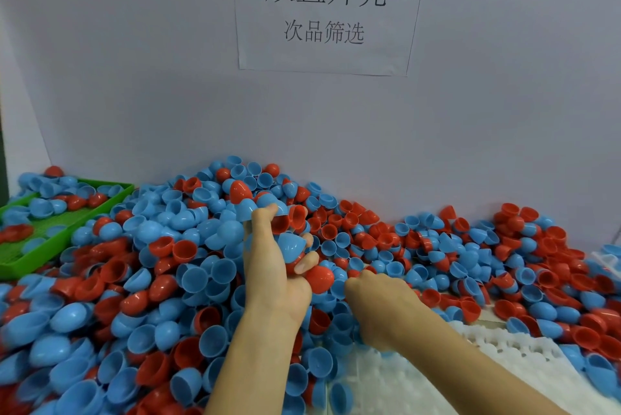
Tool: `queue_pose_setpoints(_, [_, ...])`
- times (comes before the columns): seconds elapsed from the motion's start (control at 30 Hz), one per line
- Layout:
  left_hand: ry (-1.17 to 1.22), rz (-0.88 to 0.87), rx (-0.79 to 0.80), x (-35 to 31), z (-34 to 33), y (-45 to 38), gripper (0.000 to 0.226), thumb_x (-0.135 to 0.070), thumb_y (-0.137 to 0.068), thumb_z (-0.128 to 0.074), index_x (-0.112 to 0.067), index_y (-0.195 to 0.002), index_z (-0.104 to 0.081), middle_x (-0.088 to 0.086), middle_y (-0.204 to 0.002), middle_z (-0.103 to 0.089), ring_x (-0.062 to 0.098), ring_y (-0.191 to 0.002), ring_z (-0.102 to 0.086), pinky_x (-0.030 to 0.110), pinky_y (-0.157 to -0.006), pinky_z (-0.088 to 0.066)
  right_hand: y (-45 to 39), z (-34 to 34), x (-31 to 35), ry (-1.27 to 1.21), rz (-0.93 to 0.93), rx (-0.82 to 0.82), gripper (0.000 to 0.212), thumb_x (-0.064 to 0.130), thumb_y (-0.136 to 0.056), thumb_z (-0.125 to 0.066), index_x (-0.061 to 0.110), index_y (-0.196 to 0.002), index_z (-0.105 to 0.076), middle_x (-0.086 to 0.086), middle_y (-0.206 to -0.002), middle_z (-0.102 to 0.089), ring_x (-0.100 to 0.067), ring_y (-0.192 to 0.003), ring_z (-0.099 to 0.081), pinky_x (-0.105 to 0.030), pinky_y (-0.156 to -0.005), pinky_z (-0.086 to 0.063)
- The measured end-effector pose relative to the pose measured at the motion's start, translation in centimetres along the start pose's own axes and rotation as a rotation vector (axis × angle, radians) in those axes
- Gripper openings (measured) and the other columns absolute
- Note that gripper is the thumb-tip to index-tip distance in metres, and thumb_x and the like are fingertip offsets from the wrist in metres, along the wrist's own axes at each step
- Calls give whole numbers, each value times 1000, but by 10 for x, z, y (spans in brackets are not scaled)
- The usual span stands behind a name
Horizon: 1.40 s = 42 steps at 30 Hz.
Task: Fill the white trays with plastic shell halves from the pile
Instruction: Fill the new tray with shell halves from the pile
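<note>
The left hand (279, 267) gripped several blue and red shell halves (289, 246) above the pile (161, 267); the right hand (376, 310) dug into shells beside a white tray (504, 347); a green tray (50, 246) sat far left

Likely factory sorting station, heaped shell halves (141, 280), printed wall sign (327, 8) (Chinese characters), green tray (64, 233)

A green tray (111, 201) sits left; a printed paper sign (327, 8) hangs on the wall (134, 78).

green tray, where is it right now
In the head view the green tray sits at the far left against the wall, holding a few shells, with the pile crowding its right edge.
</note>
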State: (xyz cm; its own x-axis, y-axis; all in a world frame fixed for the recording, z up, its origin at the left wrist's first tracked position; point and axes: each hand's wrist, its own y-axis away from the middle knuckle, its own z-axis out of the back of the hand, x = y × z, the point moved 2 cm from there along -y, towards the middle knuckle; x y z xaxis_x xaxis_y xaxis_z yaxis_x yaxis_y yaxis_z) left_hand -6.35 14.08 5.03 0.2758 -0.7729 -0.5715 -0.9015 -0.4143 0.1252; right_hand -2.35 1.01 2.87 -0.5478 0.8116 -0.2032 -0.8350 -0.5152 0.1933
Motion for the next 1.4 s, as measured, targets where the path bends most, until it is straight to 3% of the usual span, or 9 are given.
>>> queue_pose_setpoints(0.27, [8,21,11,0,-2,0,20,-30,-91,-61,-14,-83,-52,3,-69,-52,8,-46,-41,16,-32,-28,9,-6,-26,-34,-19,95,40,8,-84,-65,18,-63,-33,1,-67,-37,-13,-55,-35,-25,-46,-30])
queue_pose_setpoints(0.53, [-12,9,10,0,-2,1,20,-30,-90,-61,-13,-89,-51,3,-70,-51,8,-48,-43,17,-33,-28,14,-10,-23,-81,-54,77,43,6,-84,-66,21,-66,-29,2,-70,-35,-12,-57,-34,-25,-48,-31])
queue_pose_setpoints(0.93, [-14,18,12,-1,-2,1,21,-31,-89,-62,-13,-90,-51,2,-69,-52,8,-48,-40,17,-32,-28,16,12,-40,-226,-68,81,30,9,-87,-64,11,-62,-47,-4,-65,-50,-17,-57,-44,-28,-54,-38])
queue_pose_setpoints(1.03, [-7,13,15,-2,-1,0,19,-31,-89,-61,-15,-88,-50,2,-70,-52,8,-49,-41,17,-32,-28,24,20,-61,-358,-116,-23,23,17,-92,-61,1,-76,-67,-13,-76,-68,-18,-60,-54,-30,-57,-48])
queue_pose_setpoints(1.1, [-7,14,21,-2,-1,0,19,-30,-90,-60,-15,-87,-50,2,-71,-53,8,-50,-41,17,-32,-28,41,22,-84,-404,-128,-124,24,26,-96,-59,9,-93,-76,-4,-95,-75,-13,-74,-67,-27,-70,-58])
queue_pose_setpoints(1.2, [-24,12,25,-2,-2,1,20,-31,-89,-61,-14,-83,-53,2,-70,-53,9,-50,-38,17,-32,-27,84,12,-122,-405,-207,-175,21,38,-95,-61,33,-115,-68,17,-110,-69,2,-85,-63,-17,-78,-54])
queue_pose_setpoints(1.3, [-24,3,19,-1,-3,2,20,-30,-90,-61,-13,-93,-52,2,-71,-54,9,-50,-40,17,-32,-27,135,-18,-141,-459,-233,-202,39,60,-76,-68,58,-112,-54,36,-109,-58,16,-92,-58,-6,-81,-48])
queue_pose_setpoints(1.33, [-25,2,17,0,-3,2,21,-30,-90,-61,-13,-97,-50,2,-72,-54,9,-50,-41,17,-32,-27,149,-31,-144,-469,-256,-191,53,70,-67,-67,60,-116,-50,35,-118,-57,16,-102,-57,-10,-90,-47])
queue_pose_setpoints(1.4, [-37,4,22,1,-4,3,21,-30,-90,-60,-12,-96,-51,3,-73,-55,8,-50,-42,17,-32,-28,164,-61,-141,-421,-299,-144,87,83,-59,-64,49,-136,-43,20,-150,-37,-12,-142,-39,-35,-118,-30])
